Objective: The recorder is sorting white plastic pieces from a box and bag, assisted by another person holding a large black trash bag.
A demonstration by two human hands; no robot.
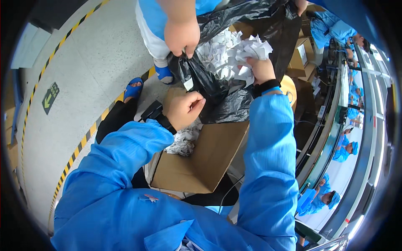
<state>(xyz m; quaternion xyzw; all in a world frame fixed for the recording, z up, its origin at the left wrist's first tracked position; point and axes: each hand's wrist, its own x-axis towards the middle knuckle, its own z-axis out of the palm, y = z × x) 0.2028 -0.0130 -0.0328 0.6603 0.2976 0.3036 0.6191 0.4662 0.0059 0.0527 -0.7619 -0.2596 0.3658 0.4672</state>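
Observation:
My right hand [263,70] is closed on a bunch of white paper scraps [254,49], just above the pile in the black plastic bag [238,104]. My left hand [183,111] is curled shut beside the bag's near edge; whatever its fingers might hold is hidden. Across from me, a co-worker's hand [182,35] grips the bag's rim, and another hand [301,6] is at its far right edge. Below my hands an open cardboard box [209,157] holds crumpled white paper [184,142] at its left side.
Yellow-and-black striped tape [86,138] crosses the grey floor to my left. At the right runs a long production line [324,154], with several people in blue beyond it. Brown cartons [299,58] stand past my right hand. A thin cable [231,190] hangs near the box.

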